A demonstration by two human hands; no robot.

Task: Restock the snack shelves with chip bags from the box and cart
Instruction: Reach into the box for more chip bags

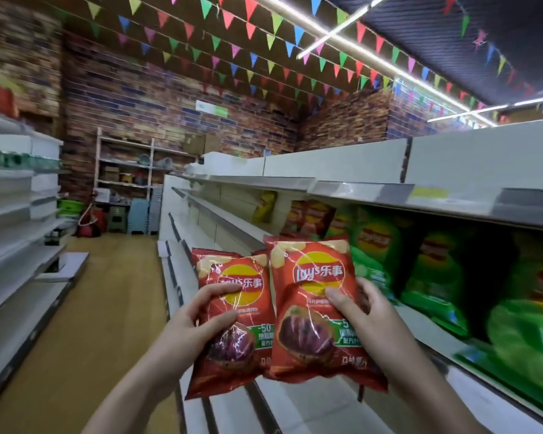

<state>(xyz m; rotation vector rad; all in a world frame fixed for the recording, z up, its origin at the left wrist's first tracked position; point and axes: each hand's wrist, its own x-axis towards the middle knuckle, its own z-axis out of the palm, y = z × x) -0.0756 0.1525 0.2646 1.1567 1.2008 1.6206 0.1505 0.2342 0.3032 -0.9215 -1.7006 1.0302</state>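
I hold two red chip bags upright in front of me, side by side. My left hand [198, 321] grips the left red bag [232, 327] with the thumb across its front. The right red bag [311, 308] overlaps the left one's edge, and my right hand [361, 308] grips it, thumb on the yellow logo. Both bags hover in the aisle just left of the snack shelf [420, 321] on the right. On that shelf stand green chip bags [433, 270] and, further back, red chip bags [314, 217] and a yellow bag [265, 208].
A white shelf unit [19, 245] lines the left side of the aisle. Bare white lower shelves [295, 408] run below my hands. At the aisle's end a metal rack [126, 164], stools and a green basket [69, 206] stand before a brick wall. The wooden floor [107, 277] lies between.
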